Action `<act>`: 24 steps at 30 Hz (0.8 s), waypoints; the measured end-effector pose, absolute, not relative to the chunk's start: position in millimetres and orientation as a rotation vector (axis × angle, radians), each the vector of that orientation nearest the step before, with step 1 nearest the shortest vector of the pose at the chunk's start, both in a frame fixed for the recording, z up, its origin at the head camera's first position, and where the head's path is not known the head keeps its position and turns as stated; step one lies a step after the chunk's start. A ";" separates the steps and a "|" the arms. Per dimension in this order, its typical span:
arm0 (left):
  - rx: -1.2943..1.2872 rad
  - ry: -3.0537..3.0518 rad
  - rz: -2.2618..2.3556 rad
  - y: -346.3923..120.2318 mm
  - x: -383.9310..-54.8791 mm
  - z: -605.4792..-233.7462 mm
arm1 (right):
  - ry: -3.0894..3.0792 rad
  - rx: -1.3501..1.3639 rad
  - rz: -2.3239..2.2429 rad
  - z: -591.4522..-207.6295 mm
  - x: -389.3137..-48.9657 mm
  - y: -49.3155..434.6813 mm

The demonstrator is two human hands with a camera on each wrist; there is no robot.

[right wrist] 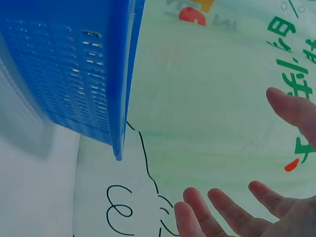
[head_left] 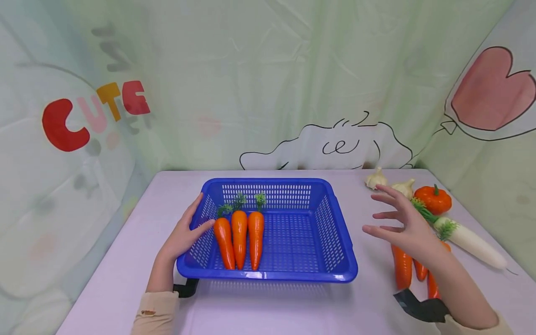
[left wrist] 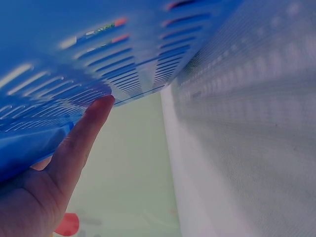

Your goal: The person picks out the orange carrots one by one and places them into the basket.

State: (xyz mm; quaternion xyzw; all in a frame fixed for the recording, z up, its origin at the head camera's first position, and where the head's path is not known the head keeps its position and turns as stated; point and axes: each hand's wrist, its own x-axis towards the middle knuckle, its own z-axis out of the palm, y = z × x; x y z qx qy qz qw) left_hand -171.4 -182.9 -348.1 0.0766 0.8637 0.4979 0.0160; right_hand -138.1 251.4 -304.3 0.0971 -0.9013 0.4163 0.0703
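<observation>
Basket [head_left: 301, 277] smooth glossy plastic; carrots [head_left: 239, 237] glossy, smooth; left sleeve [head_left: 157, 312] matt cloth.

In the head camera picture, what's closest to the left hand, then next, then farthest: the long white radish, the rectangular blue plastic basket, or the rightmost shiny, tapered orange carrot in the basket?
1. Rectangular blue plastic basket: its left side touches the left hand.
2. Rightmost shiny, tapered orange carrot: inside the basket.
3. Long white radish: far over on the right.
</observation>
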 end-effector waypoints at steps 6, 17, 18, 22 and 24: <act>0.233 2.687 1.547 -182.5 -170.5 -347.8 | -2.723 0.280 1.201 -309.8 -132.6 265.9; 0.233 2.690 1.543 -190.6 -182.6 -365.5 | -2.733 0.165 1.162 -330.6 -128.4 288.8; 0.234 2.694 1.539 -192.3 -184.9 -369.3 | -2.731 0.149 1.168 -333.0 -128.2 290.9; 0.239 2.706 1.530 -197.1 -190.8 -380.5 | -2.736 0.104 1.185 -341.5 -127.3 298.5; 0.242 2.709 1.533 -197.7 -191.7 -382.1 | -2.742 0.091 1.198 -345.1 -127.1 301.7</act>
